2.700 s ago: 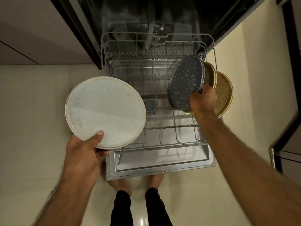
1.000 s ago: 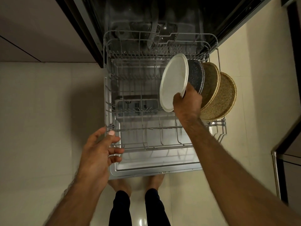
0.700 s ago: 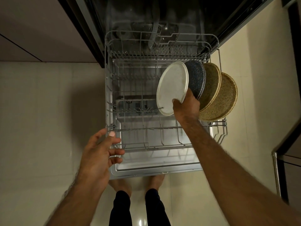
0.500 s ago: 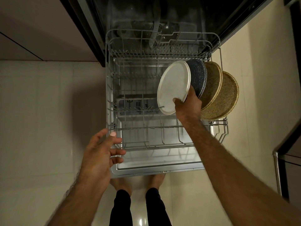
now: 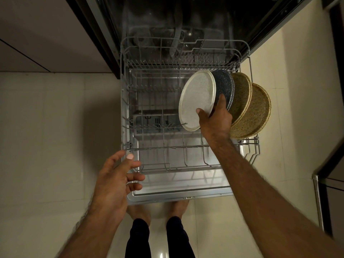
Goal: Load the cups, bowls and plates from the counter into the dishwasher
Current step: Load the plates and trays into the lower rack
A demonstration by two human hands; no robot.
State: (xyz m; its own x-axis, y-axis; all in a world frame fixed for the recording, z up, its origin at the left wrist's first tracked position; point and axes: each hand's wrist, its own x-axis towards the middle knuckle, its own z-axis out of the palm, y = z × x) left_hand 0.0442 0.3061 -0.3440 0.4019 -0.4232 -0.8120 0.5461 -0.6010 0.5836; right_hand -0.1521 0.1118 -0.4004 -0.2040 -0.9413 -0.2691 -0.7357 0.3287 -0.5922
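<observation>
Pinches white plate (image 5: 197, 98) by its rim with right hand (image 5: 216, 121), upright at two o'clock in dishwasher rack (image 5: 158, 147), just beside dark plate (image 5: 225, 84). Holds left hand (image 5: 115, 180) empty, fingers spread, at seven o'clock.

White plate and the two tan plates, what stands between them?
A dark speckled plate stands on edge between the white plate and the tan plates; head view shows it.

Right hand (image 5: 216, 120) grips the white plate (image 5: 197, 99) on edge at the rack's (image 5: 149, 148) right side; left hand (image 5: 115, 179) hovers open.
</observation>
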